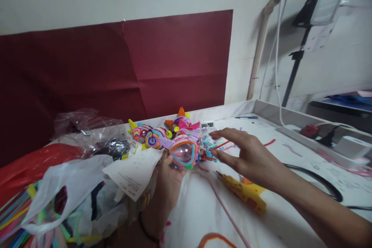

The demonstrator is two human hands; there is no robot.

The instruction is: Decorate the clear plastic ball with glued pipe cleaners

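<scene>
Right now our left hand [167,180] cups a clear plastic ball [184,154] wrapped in pink, orange and blue pipe cleaners, fingers curled under it so that it sits just above the white table [197,209]. Our right hand [249,157] hovers just beside the ball on its right, fingers spread wide and flat, holding nothing; the fingertips [215,135] reach toward loose pipe cleaner ends sticking out of the ball. Behind the ball lie more decorated balls [152,136] in a small colourful cluster. Under our right wrist rests a yellow glue gun [243,192], its nozzle pointing left toward the ball. A long pink pipe cleaner [225,211] runs across the table near it. To the left sit a white plastic bag [72,193], a paper slip [133,172] and a clear bag [95,135].
</scene>
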